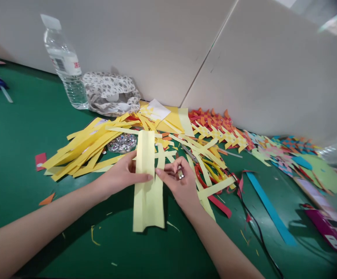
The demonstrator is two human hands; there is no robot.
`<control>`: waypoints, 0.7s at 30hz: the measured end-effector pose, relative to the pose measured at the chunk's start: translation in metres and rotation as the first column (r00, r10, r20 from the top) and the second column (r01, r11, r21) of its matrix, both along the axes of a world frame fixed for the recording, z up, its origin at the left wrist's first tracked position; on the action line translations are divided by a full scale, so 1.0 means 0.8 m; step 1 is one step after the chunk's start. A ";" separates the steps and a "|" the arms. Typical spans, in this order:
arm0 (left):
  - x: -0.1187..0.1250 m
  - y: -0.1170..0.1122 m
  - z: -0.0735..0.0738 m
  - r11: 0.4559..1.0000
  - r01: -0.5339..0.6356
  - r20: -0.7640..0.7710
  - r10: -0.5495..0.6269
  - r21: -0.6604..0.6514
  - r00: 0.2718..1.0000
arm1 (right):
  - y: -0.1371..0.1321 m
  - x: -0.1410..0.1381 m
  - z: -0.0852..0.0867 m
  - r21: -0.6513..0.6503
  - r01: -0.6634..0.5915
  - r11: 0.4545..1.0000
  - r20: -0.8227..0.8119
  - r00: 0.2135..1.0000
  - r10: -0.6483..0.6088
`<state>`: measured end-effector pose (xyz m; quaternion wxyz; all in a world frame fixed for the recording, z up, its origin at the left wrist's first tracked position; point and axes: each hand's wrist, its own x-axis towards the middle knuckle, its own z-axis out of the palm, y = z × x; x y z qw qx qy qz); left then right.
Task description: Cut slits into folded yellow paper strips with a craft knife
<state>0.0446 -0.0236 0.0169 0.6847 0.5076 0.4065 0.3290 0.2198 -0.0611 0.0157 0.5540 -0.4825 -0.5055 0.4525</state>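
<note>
A long pale-yellow folded paper sheet (148, 186) lies lengthwise on the green table (17, 135) in front of me. My left hand (122, 175) pinches its left side, thumb on top near the middle crease. My right hand (180, 183), with a ring on one finger, pinches the right edge at the same height. Both hands press the paper where its folds meet. Yellow paper strips (84, 149) lie heaped just beyond my left hand.
Red-handled scissors (200, 170) lie right of my right hand. A dish of googly eyes (122, 143), a water bottle (65, 66) and a patterned cloth pouch (110, 93) sit behind. Woven paper fish (217, 126), a blue strip (270, 209) and a black cable (255, 228) lie right.
</note>
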 end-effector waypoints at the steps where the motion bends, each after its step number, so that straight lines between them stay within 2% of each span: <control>1: 0.000 -0.001 0.000 1.000 0.021 0.000 -0.021 0.010 1.000 | 0.000 0.000 0.000 0.010 0.011 1.000 0.000 1.000 -0.011; 6: 0.001 -0.002 0.003 0.998 -0.058 -0.042 0.060 0.039 0.997 | -0.001 -0.004 0.000 0.023 0.063 0.998 -0.014 0.998 -0.062; 12: 0.003 -0.003 0.009 0.991 -0.133 -0.027 0.132 -0.021 0.991 | -0.001 -0.009 0.001 0.029 0.103 0.994 -0.111 0.989 -0.099; 14: 0.003 -0.003 0.008 0.987 -0.160 -0.030 0.161 0.018 0.987 | 0.000 -0.008 0.000 0.035 0.133 0.991 -0.106 0.986 -0.128; 16: 0.002 -0.001 0.003 0.969 -0.208 -0.051 0.217 0.133 0.975 | -0.001 -0.008 0.000 0.042 0.163 0.986 -0.096 0.983 -0.158; 18: 0.000 0.001 -0.003 0.911 -0.263 -0.078 0.302 0.316 0.950 | -0.002 -0.007 -0.001 0.036 0.164 0.986 -0.075 0.984 -0.161; 21: -0.004 0.005 -0.012 0.737 -0.272 -0.157 0.455 0.619 0.876 | -0.005 -0.006 -0.001 0.032 0.103 0.994 -0.042 0.994 -0.102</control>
